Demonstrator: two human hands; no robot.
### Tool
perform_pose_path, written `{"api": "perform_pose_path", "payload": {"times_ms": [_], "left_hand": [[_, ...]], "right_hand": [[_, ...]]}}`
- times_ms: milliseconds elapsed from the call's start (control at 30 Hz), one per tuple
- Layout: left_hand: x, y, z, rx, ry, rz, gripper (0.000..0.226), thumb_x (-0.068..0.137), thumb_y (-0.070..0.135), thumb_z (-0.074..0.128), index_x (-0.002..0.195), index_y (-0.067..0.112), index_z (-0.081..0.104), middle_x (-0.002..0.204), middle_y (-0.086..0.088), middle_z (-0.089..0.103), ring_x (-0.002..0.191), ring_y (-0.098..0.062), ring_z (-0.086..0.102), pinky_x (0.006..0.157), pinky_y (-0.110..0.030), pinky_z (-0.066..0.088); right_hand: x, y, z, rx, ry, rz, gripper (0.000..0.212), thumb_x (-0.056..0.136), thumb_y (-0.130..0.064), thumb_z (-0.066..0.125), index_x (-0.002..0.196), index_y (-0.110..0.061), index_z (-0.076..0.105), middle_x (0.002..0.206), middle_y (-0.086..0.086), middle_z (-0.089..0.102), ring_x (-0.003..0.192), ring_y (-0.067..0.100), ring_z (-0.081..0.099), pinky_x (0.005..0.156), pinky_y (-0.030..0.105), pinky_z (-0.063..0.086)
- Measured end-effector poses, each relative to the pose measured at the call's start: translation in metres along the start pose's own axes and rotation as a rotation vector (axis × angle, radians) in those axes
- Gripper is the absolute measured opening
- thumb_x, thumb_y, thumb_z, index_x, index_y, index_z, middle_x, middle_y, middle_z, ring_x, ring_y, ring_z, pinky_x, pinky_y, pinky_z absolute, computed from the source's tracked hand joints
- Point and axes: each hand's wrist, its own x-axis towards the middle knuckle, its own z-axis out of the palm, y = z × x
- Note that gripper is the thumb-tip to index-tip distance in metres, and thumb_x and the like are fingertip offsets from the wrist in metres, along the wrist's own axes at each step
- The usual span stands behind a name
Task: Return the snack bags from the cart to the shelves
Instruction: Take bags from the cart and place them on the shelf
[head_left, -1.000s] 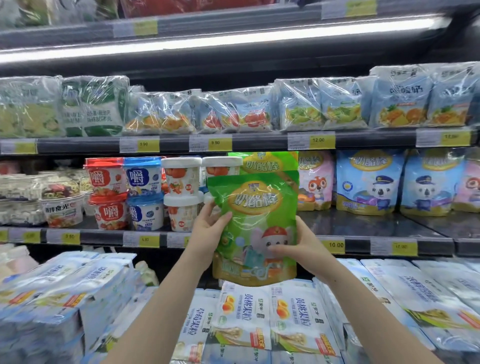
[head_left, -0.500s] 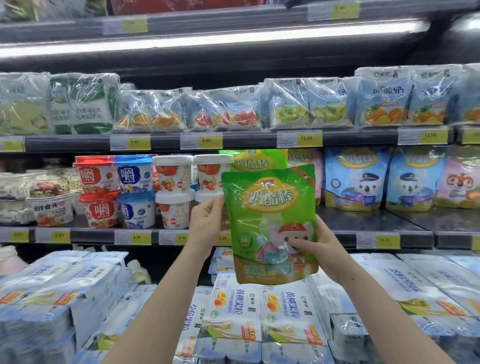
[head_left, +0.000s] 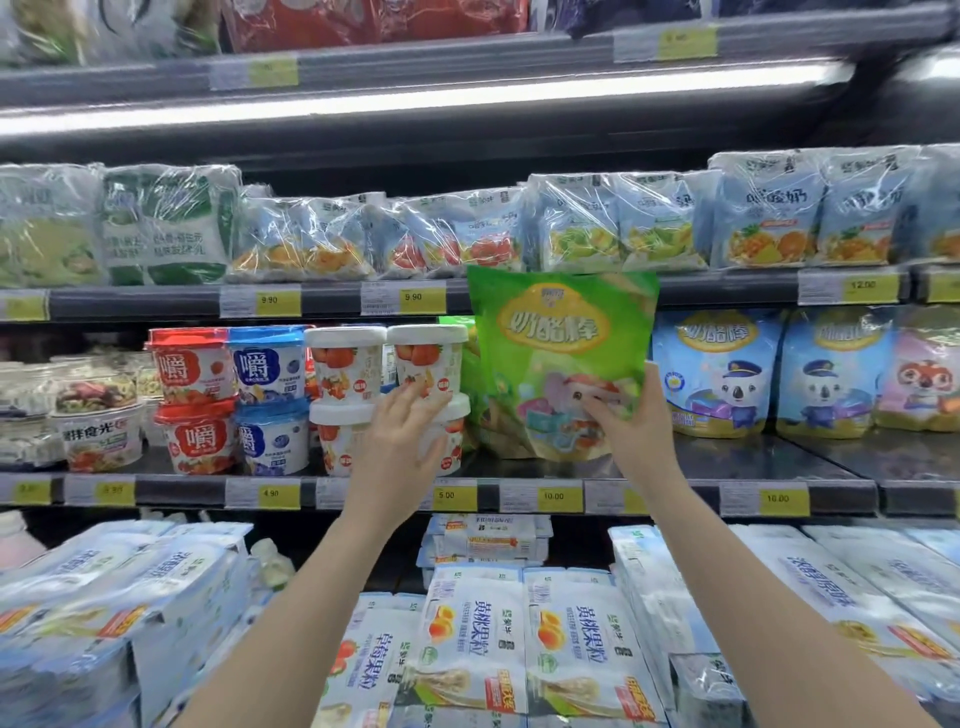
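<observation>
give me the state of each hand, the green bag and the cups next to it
left hand: open, fingers spread, touching the white cups
right hand: pinches the green bag's lower right
green bag: upright, held on the middle shelf
white cups: stacked two high, lids on

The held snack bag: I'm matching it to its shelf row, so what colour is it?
Bright green with a yellow label, snack bag, gripped by the right hand; head view.

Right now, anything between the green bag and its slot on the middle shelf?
Nothing visible blocks it. The right hand holds the green bag at the gap between the white cups and the blue koala bags, with another green bag already standing behind it. The left hand is open beside the cups, off the bag.
</observation>
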Motion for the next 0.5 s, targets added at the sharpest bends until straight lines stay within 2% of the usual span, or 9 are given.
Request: {"api": "perform_pose_path", "payload": {"times_ms": [100,167,233,267,300,333,433,500], "left_hand": [[-0.004,-0.008,0.009,0.162,-0.086,0.061,0.046,0.089,0.026,0.054,0.135,0.024,0.046,0.149,-0.005,0.036,0.139,-0.028,0.027,0.113,-0.049,0.026],[-0.006,-0.010,0.011,0.199,-0.104,0.056,0.049,0.087,0.032,0.048,0.135,0.023,0.045,0.149,-0.004,0.036,0.138,-0.028,0.030,0.111,-0.049,0.029],[-0.008,-0.012,0.013,0.200,-0.108,0.064,0.050,0.086,0.031,0.050,0.135,0.022,0.045,0.150,-0.004,0.035,0.138,-0.028,0.031,0.110,-0.047,0.029],[-0.008,-0.014,0.014,0.188,-0.105,0.072,0.050,0.086,0.027,0.055,0.135,0.022,0.046,0.150,-0.004,0.034,0.138,-0.028,0.030,0.109,-0.046,0.029],[-0.008,-0.015,0.016,0.169,-0.099,0.074,0.052,0.085,0.023,0.060,0.135,0.021,0.046,0.150,-0.004,0.034,0.138,-0.029,0.030,0.110,-0.045,0.029],[-0.009,-0.014,0.017,0.151,-0.094,0.068,0.054,0.084,0.020,0.064,0.135,0.021,0.046,0.151,-0.004,0.033,0.139,-0.028,0.029,0.110,-0.043,0.027],[-0.010,-0.013,0.019,0.131,-0.071,0.059,0.055,0.083,0.022,0.065,0.135,0.021,0.046,0.151,-0.002,0.032,0.140,-0.025,0.026,0.110,-0.040,0.023],[-0.011,-0.013,0.020,0.120,-0.068,0.062,0.055,0.084,0.023,0.065,0.135,0.021,0.046,0.151,-0.001,0.031,0.140,-0.024,0.024,0.110,-0.041,0.024]], "right_hand": [[-0.001,0.019,0.006,-0.113,-0.035,0.030,0.034,0.082,-0.005,0.066,0.105,-0.017,0.043,0.086,-0.006,0.059,0.068,-0.018,0.056,0.057,0.003,0.044],[0.001,0.026,0.003,-0.170,-0.056,0.053,0.037,0.084,-0.004,0.065,0.112,-0.014,0.043,0.092,0.001,0.059,0.069,-0.017,0.057,0.056,-0.001,0.041],[0.006,0.027,-0.003,-0.219,-0.076,0.092,0.046,0.087,-0.004,0.061,0.127,-0.006,0.040,0.101,0.003,0.054,0.079,-0.005,0.057,0.054,-0.003,0.039],[0.009,0.027,-0.005,-0.234,-0.082,0.112,0.051,0.087,-0.005,0.060,0.132,-0.005,0.036,0.104,0.003,0.053,0.088,0.008,0.058,0.054,-0.001,0.040],[0.012,0.027,-0.007,-0.245,-0.094,0.126,0.054,0.088,-0.006,0.060,0.135,-0.006,0.033,0.106,0.005,0.055,0.094,0.018,0.059,0.055,0.002,0.041],[0.015,0.028,-0.008,-0.255,-0.111,0.141,0.056,0.088,-0.008,0.059,0.137,-0.009,0.032,0.110,0.006,0.057,0.096,0.019,0.059,0.058,0.006,0.043],[0.017,0.031,0.000,-0.239,-0.167,0.192,0.060,0.089,-0.009,0.059,0.139,-0.011,0.027,0.115,0.006,0.055,0.082,-0.001,0.054,0.056,0.007,0.046],[0.016,0.033,0.011,-0.213,-0.186,0.209,0.063,0.087,-0.010,0.061,0.140,-0.010,0.026,0.118,0.006,0.055,0.082,-0.002,0.054,0.053,0.006,0.046]]}}
